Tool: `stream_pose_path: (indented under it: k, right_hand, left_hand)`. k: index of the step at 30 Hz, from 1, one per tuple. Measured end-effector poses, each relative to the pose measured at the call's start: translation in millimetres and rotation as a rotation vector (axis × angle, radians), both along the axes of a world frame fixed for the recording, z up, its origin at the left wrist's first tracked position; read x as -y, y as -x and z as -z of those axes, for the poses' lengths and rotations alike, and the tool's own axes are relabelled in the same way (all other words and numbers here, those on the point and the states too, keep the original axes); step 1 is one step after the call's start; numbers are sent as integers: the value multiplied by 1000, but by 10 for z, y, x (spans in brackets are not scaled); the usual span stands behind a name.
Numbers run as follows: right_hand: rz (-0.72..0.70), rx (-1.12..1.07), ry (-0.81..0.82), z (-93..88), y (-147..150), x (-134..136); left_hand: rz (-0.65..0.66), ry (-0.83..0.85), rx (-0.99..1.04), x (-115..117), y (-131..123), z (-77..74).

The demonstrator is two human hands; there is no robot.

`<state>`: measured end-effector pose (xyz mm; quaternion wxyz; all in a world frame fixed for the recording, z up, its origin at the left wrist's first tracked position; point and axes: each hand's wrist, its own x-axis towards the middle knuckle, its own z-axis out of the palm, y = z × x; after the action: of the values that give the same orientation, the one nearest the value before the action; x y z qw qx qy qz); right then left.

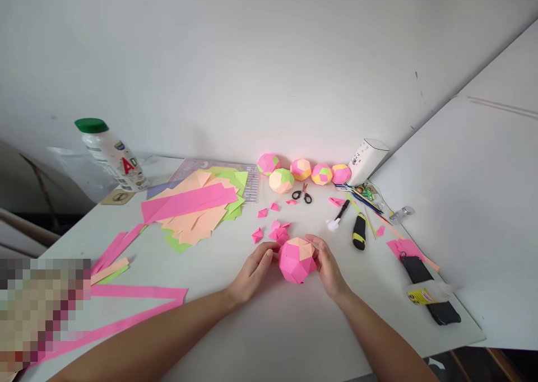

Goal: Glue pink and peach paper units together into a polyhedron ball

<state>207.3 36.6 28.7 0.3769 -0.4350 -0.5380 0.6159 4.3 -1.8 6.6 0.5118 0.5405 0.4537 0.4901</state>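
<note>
A pink folded-paper ball (294,267) with a peach patch on top sits between my two hands near the middle of the table. My left hand (255,270) holds its left side, the fingertips partly hidden behind it. Around its right side curl the fingers of my right hand (330,267), also gripping it. Just beyond the ball is a small cluster of pink folded pieces (279,232). Several single folded pieces, such as one pink piece (257,235), are scattered to the left and behind.
Several finished paper balls (300,169) line the wall, with scissors (303,194) before them. Paper sheets (193,205) and a bottle (113,155) stand left. On the right are a utility knife (359,232), a white cylinder (367,161), a glue bottle (426,294) and a black pouch (441,312).
</note>
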Motion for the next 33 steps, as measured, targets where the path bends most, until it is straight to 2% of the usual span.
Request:
stream_pose_path:
  k: [6,10,17,19,22,25,29,33]
  right_hand:
    - [-83,-31,-78,-8,22,38]
    - [-174,-16,-107,-23,40,63]
    - [-192,64,-288,47,-45,-94]
    - [-230,43,-291,55,-75,-140]
    - [-298,-13,-281,20,-108,-151]
    - [-369,-49,-287,-64,-125,-89]
    - [-440,-77,-217,-132,-115,13]
    - [-436,-63,-210,-83,-87,38]
  left_hand:
    - [-35,-25,121,-50,-28,71]
    - [-26,-8,69,-56,-31,86]
    - [-2,-31,30,-24,-30,101]
    - [44,-31,39,-2,-18,127]
    - [226,-29,10,39,-6,135]
    - [323,-92,17,78,-30,113]
    - [346,-176,-15,99,-75,126]
    - [282,-189,-100,90,-81,179]
